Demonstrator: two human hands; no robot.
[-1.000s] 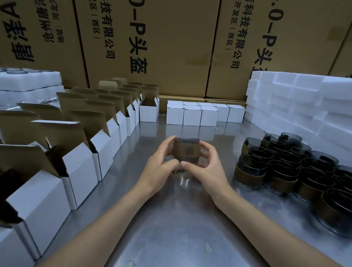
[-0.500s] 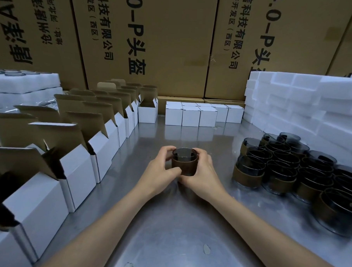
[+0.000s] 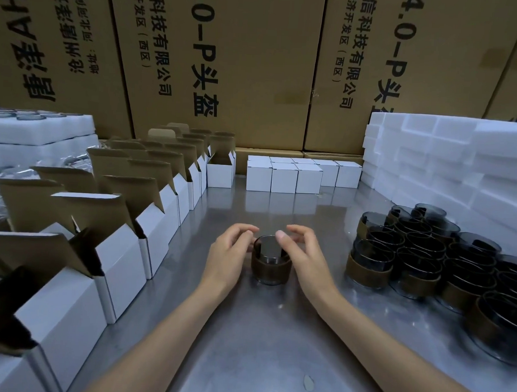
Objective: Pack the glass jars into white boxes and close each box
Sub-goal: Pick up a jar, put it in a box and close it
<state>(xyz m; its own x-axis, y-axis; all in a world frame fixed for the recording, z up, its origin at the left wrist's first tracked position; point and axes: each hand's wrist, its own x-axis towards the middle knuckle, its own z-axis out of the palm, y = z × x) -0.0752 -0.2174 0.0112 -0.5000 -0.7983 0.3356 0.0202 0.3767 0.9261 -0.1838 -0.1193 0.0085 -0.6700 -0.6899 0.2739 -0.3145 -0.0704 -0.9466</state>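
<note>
Cartons: tall brown shipping cartons (image 3: 256,77) printed with black characters wall off the back of the steel table (image 3: 244,358).
Foam: white foam blocks (image 3: 448,162) are stacked at the right, with more foam sheets (image 3: 38,133) at the far left.
Open boxes: a long row of white boxes (image 3: 121,264) runs down the left side, flaps up and waiting; by the look of it, most of the job lies here.
Jars waiting: a crowd of dark glass jars (image 3: 420,256) with brown bands stands at the right, none yet boxed.
Closed boxes: a small group of shut white boxes (image 3: 296,176) sits at the back, apparently the only finished work.
Jar in hand: one banded jar (image 3: 270,264) stands upright on the table between the hands, outside any box.
Left hand: the left hand (image 3: 228,256) is loosely curled beside the jar; whether it touches the glass cannot be told.
Right hand: the right hand (image 3: 299,254) arches over the rim, fingers relaxed, gripping nothing.
</note>
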